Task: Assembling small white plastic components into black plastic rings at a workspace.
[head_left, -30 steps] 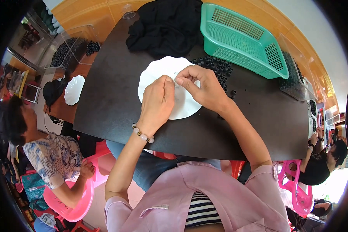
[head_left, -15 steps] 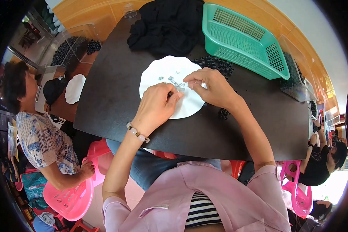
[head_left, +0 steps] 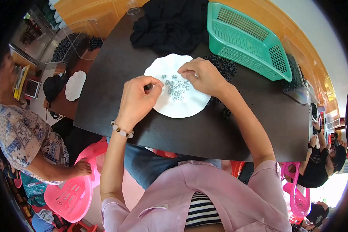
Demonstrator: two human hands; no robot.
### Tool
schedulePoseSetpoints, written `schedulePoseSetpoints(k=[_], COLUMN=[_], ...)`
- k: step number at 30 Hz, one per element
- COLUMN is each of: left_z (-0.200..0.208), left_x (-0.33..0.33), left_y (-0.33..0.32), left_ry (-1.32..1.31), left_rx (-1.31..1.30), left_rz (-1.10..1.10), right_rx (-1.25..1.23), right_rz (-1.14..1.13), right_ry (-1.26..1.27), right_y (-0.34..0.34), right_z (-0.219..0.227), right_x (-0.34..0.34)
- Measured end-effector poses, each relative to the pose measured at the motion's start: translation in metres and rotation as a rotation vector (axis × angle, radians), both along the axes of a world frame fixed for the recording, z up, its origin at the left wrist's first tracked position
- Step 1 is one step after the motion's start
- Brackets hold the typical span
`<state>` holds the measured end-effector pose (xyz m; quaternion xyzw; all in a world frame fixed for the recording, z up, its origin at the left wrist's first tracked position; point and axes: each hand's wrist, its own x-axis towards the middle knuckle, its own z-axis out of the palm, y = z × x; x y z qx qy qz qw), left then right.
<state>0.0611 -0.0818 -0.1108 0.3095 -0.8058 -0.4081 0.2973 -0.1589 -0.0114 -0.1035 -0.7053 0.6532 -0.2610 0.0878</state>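
Observation:
A white plate with a wavy rim (head_left: 179, 112) lies on the dark table, and many tiny silvery pieces (head_left: 176, 91) are scattered over its middle. At the plate's left edge my left hand (head_left: 137, 98) is closed in a pinch, with a small black piece (head_left: 148, 87) showing inside the curl of its fingers. My right hand (head_left: 207, 77) reaches over the plate's upper right, thumb and fingertips pressed together; whatever they hold is too small to make out. Behind that hand, small black ring-shaped parts (head_left: 225, 66) lie loose on the table.
A green perforated basket (head_left: 247, 54) stands at the far right, beside a clear bin of dark parts (head_left: 297, 83). Black cloth (head_left: 168, 27) is heaped at the back. To the left, a person (head_left: 31, 143) is by a pink chair (head_left: 71, 197); another plate (head_left: 75, 86) lies beyond.
My hands have drawn apart: the left moved left to the plate's edge, the right slightly up and left. More silvery pieces show between them. The person at left has shifted left.

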Motion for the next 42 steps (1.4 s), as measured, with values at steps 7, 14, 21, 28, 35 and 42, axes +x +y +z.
schedulePoseSetpoints(k=[7,14,21,28,35,42], left_z=[-0.01,-0.014,-0.012,0.0,0.007,0.006], left_x=[-0.002,-0.005,-0.014,-0.041,-0.053,-0.055], left_y=[-0.005,-0.002,0.003,0.024,0.038,0.038], left_ry=[0.052,0.083,0.332,0.379,0.367,0.414], left_rx=[0.049,0.061,0.372,0.421,0.277,0.002], left_rz=[0.088,0.092,-0.033,-0.084,0.011,-0.003], right_rx=[-0.006,0.041,0.1,0.074,0.012,0.037], right_rz=[0.05,0.011,-0.032,0.012,-0.031,-0.043], right_ry=[0.151,0.17,-0.593,-1.045,-1.146,-1.118], right_y=[-0.011,-0.014,0.002,0.027,0.04,0.042], right_z=[-0.011,-0.011,0.018,0.021,0.015,0.021], right_x=[0.005,0.003,0.007,0.011,0.014,0.013])
